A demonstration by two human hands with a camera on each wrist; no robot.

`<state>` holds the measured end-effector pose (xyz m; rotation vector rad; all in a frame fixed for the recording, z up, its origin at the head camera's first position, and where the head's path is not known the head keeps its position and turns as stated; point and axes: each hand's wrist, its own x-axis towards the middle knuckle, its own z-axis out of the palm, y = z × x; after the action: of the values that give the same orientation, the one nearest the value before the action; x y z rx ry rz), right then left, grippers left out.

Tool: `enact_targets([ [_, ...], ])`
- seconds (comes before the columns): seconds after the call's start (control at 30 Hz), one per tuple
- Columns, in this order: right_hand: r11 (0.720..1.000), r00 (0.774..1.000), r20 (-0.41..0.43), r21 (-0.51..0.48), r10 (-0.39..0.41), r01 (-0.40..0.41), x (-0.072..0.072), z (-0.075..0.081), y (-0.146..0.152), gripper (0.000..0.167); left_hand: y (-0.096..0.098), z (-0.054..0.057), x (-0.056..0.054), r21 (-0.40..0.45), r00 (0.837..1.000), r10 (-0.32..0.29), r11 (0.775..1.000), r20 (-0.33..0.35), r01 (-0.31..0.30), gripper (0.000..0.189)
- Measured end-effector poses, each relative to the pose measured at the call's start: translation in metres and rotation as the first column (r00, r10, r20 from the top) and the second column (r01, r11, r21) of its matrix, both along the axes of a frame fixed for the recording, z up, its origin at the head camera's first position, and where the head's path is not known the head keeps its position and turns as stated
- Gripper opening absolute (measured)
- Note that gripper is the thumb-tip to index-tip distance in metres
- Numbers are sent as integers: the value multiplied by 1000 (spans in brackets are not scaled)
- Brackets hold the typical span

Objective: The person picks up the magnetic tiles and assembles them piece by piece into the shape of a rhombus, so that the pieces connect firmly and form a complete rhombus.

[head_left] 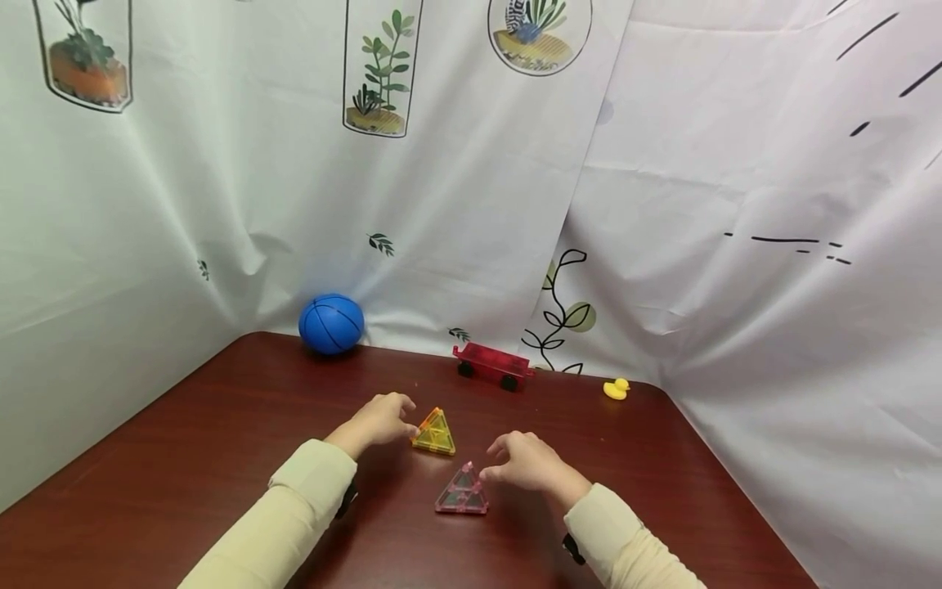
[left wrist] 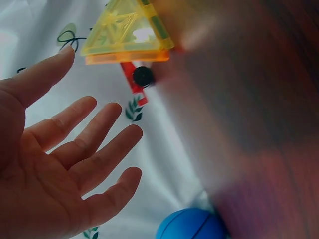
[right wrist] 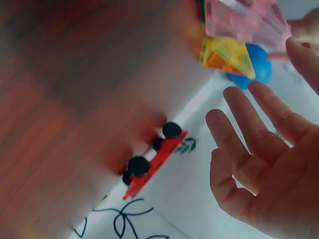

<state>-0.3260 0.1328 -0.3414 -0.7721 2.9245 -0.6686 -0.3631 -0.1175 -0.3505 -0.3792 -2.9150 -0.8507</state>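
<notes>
A yellow and orange pyramid of translucent triangular tiles stands on the table, just right of my left hand. That hand's fingers are spread and hold nothing; in the left wrist view the yellow pyramid shows beyond the thumb. Nearer to me stands a pink translucent triangular pyramid. My right hand is beside it on the right, its thumb close to the upper edge. In the right wrist view the palm faces the camera with loosely bent fingers, and the pink pyramid appears at the top.
A red flat toy wagon with black wheels stands at the back of the dark wooden table. Farther left is a blue ball, and a small yellow duck sits at the back right. A printed white curtain hangs behind the table.
</notes>
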Motion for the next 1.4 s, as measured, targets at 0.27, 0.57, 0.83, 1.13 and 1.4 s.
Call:
enact_targets([
  [0.27, 997, 1000, 4, 75, -20, 20, 1, -11, -18, 49, 16, -9, -16, -7, 998, 9, 1000, 70, -8, 49],
  [0.57, 997, 999, 24, 70, 31, -33, 1, -20, -24, 28, 23, -13, -23, -47, 997, 20, 999, 69, -17, 47],
  [0.83, 994, 1000, 7, 106, 27, -27, 0, -25, -26, 28, 21, -20, -26, -67, 999, 28, 997, 46, -25, 35],
  [1.13, 994, 1000, -7, 110, -8, 8, -4, -24, -19, 25, 20, -22, -30, -92, 999, 32, 995, 41, -28, 20],
  [1.4, 990, 999, -23, 134, -29, 32, -12, -23, -5, 22, 20, -19, -34, -98, 1000, -2, 995, 20, 4, 20],
])
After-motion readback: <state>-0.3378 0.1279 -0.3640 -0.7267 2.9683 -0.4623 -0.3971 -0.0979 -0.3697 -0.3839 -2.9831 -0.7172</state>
